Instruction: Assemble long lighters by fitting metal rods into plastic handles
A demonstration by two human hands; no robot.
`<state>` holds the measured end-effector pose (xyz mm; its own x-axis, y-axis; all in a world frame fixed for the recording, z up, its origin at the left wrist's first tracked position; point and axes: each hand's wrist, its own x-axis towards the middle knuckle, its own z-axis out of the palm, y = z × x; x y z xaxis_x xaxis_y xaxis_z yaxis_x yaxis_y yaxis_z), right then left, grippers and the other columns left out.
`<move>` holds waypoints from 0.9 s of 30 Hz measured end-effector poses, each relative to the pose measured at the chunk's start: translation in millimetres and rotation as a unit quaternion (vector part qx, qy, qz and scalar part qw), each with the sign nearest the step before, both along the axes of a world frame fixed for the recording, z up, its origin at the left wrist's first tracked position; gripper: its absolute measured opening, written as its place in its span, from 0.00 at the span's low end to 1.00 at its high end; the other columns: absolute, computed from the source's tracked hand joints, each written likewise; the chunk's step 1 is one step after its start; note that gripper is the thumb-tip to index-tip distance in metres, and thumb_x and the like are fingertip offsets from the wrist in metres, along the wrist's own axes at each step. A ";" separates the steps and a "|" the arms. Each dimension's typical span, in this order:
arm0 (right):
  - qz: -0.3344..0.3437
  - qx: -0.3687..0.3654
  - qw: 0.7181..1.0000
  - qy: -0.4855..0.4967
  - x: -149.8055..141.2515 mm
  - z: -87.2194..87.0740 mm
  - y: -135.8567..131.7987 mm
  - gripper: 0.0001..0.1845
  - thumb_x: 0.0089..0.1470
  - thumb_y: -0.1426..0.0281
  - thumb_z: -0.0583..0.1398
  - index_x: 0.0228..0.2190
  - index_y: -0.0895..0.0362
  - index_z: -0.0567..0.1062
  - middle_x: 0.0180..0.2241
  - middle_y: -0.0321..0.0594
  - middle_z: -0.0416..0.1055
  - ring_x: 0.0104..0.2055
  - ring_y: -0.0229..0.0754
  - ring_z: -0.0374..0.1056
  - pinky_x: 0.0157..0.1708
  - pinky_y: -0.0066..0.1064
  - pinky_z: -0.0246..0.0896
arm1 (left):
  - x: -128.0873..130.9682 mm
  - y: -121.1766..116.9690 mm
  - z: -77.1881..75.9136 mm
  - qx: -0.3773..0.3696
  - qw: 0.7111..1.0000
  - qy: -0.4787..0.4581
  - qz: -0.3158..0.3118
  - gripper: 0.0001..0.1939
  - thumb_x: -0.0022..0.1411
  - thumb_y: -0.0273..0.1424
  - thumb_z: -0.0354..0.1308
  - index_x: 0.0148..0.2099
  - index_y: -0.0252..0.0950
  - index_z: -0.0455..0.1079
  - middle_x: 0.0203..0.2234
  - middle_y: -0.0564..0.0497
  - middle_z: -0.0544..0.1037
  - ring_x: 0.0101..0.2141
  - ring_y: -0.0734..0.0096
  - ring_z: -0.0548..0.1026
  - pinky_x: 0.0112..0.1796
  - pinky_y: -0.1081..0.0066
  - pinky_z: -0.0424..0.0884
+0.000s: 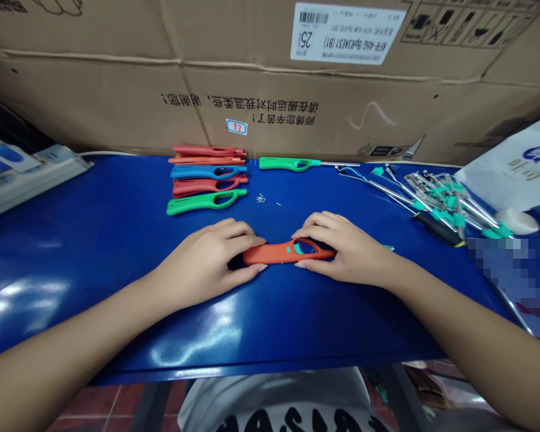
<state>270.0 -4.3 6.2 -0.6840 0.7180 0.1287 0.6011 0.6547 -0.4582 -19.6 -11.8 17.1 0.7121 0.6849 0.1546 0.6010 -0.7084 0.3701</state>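
An orange gas lighter (pixel 274 254) lies level at the middle of the blue table, with a teal trigger showing in its loop. My left hand (pixel 211 255) grips its rounded handle end between thumb and fingers. Around the loop and nose end, my right hand (pixel 342 246) is closed, thumb on the near side and fingers on the far side. That hand hides most of the nose; a small teal and metal bit shows beyond the wrist. Just past the hands lies a little group of tiny white pins (pixel 260 198).
Several lighter shells, among them a green one (pixel 207 202) and a blue one (pixel 204 172), lie stacked at the back. A green lighter with a metal rod (pixel 288 164) lies near the cardboard wall (pixel 117 102). Metal rods with teal parts (pixel 450 204) and a screwdriver (pixel 438 230) are at right.
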 end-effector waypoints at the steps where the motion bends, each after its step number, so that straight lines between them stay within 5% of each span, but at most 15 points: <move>1: 0.000 -0.001 1.000 0.000 0.0 0.1 -0.1 0.17 0.60 0.59 0.65 0.49 0.51 0.75 0.47 0.44 0.71 0.49 0.48 0.67 0.52 0.43 0.60 | 0.1 0.0 0.1 -0.001 1.000 0.002 -0.001 0.13 0.68 0.36 0.60 0.52 0.38 0.75 0.45 0.47 0.77 0.44 0.61 0.76 0.43 0.63 0.73; 27: -0.012 -0.063 0.995 0.079 -2.5 -3.5 -2.5 0.18 0.60 0.68 0.64 0.52 0.56 0.75 0.48 0.45 0.70 0.48 0.45 0.70 0.50 0.38 0.66 | 4.3 -3.4 -7.6 -0.061 0.995 -0.074 0.022 0.16 0.67 0.33 0.63 0.55 0.38 0.74 0.41 0.50 0.73 0.38 0.69 0.75 0.39 0.68 0.74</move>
